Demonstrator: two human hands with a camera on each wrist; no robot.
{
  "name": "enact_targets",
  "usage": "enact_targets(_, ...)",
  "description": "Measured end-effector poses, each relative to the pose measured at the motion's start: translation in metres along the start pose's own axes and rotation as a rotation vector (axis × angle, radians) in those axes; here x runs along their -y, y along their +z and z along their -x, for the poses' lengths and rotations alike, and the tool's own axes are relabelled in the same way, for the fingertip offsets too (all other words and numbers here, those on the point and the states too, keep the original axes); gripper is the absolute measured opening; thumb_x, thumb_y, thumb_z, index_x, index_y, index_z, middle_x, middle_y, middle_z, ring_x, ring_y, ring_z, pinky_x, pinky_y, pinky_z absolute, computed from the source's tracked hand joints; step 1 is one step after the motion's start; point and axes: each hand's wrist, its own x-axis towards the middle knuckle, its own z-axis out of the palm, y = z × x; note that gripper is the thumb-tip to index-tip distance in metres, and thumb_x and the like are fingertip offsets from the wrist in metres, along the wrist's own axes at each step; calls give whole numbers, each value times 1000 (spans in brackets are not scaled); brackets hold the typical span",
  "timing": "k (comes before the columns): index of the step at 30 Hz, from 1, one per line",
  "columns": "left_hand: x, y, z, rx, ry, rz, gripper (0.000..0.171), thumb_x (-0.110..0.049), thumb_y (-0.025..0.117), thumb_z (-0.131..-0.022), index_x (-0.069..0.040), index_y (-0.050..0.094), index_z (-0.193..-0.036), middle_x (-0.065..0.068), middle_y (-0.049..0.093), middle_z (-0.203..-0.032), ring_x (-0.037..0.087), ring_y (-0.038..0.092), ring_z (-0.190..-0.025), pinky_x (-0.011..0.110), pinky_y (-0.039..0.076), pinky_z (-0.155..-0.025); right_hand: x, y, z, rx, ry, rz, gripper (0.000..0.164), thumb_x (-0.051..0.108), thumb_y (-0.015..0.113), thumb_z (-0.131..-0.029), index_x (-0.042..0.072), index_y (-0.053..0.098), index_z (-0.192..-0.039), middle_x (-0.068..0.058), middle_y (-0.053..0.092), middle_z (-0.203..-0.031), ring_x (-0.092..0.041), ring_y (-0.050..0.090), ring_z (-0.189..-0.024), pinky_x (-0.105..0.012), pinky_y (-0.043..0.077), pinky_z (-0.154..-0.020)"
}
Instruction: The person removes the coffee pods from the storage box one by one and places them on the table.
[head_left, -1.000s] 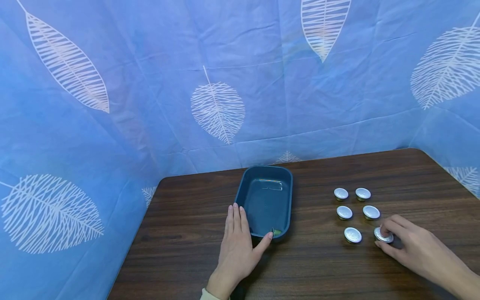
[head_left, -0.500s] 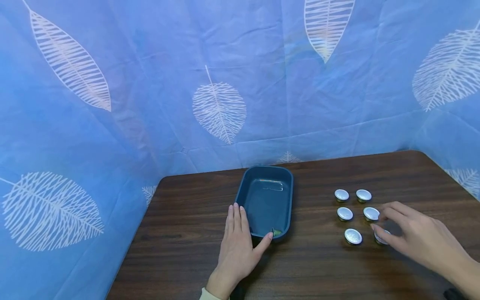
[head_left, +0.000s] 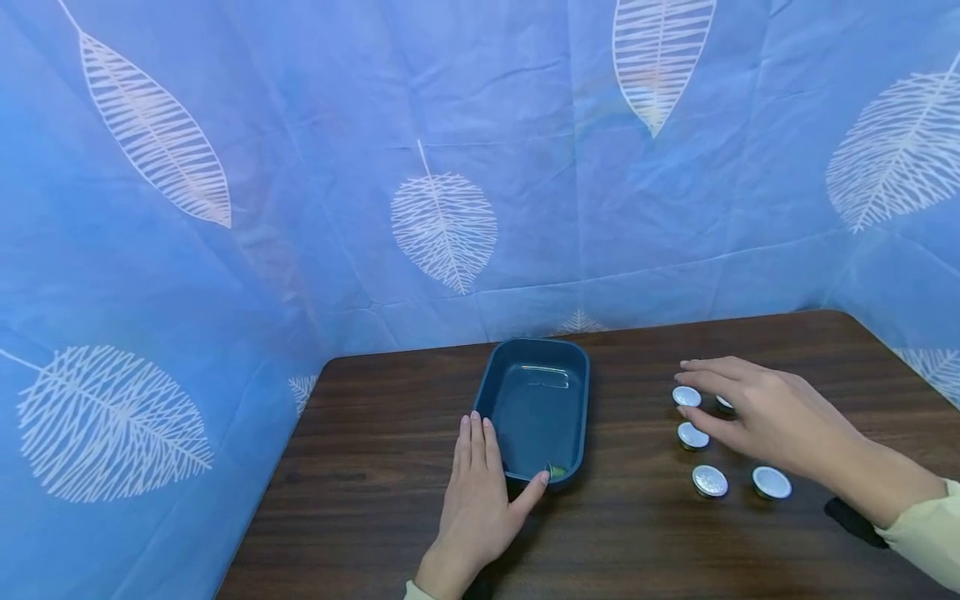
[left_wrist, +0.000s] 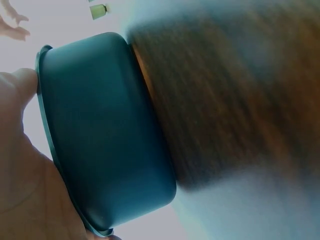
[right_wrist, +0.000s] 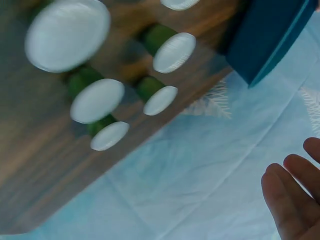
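My left hand (head_left: 480, 508) rests along the near left rim of a dark teal rectangular tub (head_left: 534, 417), fingers straight, thumb at its front edge. In the left wrist view the palm lies by the tub's lip. One green coffee capsule (head_left: 557, 472) lies inside the tub's near right corner. My right hand (head_left: 776, 417) hovers over the back capsules with fingers loosely extended, holding nothing. Its fingertips overlap the back left capsule (head_left: 686, 397). Several foil-topped green capsules, such as the near right capsule (head_left: 772, 482) and near left capsule (head_left: 709, 481), stand foil-side up in two columns.
A dark wood-grain table (head_left: 375, 467) carries everything. Behind and beside it hangs a blue cloth (head_left: 300, 167) printed with white leaves. A small black item (head_left: 855, 523) shows beneath my right forearm.
My right hand has left the near right capsule, moving back and to the left over the farther ones. That capsule stays standing. The left hand keeps its place on the tub.
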Motion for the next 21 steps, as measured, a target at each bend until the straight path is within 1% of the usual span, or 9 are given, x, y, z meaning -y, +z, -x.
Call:
enact_targets(1,0,0,0,3,-1,2,109,-78,51,-99,-1,20,-171,17,8,-182,38,8,-170,59,24,-134,1,-1,-4,14,4,3,59,64,56,-106,13,80,-124,-10,79,-125,-25,79,-93,-35,57,-56)
enact_targets(3,0,0,0,4,-1,6,109,-77,51,-100,-1,20,-171,17,7,-182,37,8,-170,59,23,-134,5,-3,-10,49,21,4,47,52,75,-99,14,80,-125,-10,78,-128,-26,79,-96,-37,58,-58)
enact_targets(4,0,0,0,5,0,4,109,-78,51,-100,-1,20,-171,17,7,-182,37,7,-170,59,23,-134,7,-4,-14,63,30,4,44,44,83,-93,15,80,-125,-9,78,-129,-27,79,-99,-39,60,-60)
enact_targets(6,0,-1,-1,0,4,8,109,-77,51,-100,-2,20,-171,17,7,-183,37,7,-170,58,23,-134,13,-5,-22,98,52,-4,45,32,91,-85,16,80,-125,-9,78,-130,-27,79,-103,-43,62,-65)
enact_targets(7,0,-2,-1,-3,6,4,109,-78,51,-100,-2,20,-171,17,8,-183,37,8,-170,58,24,-134,16,-5,-26,115,62,-10,48,28,92,-81,16,80,-125,-9,78,-130,-28,78,-104,-44,63,-67)
enact_targets(8,1,-2,-1,-6,8,3,109,-77,51,-100,-2,20,-171,17,8,-183,37,8,-170,58,24,-134,19,-4,-31,140,75,-20,48,27,93,-81,16,79,-126,-9,77,-131,-29,78,-106,-46,63,-70)
enact_targets(12,1,-4,-2,-13,11,5,108,-77,52,-100,-2,20,-171,17,8,-183,37,9,-170,59,24,-134,34,0,-53,240,99,-72,44,31,90,-87,16,79,-127,-9,77,-133,-32,76,-116,-53,64,-83)
enact_targets(15,1,-3,-2,-11,8,8,108,-77,52,-100,-2,20,-171,17,8,-183,37,9,-170,59,24,-134,43,7,-69,316,78,-109,41,32,87,-91,16,79,-128,-8,77,-132,-31,76,-118,-53,64,-88)
enact_targets(21,1,-1,-1,1,13,1,110,-81,47,-99,-2,19,-171,17,7,-182,37,7,-170,58,24,-134,61,31,-99,460,-22,-136,39,30,86,-93,14,79,-128,-8,78,-129,-28,76,-117,-49,65,-91)
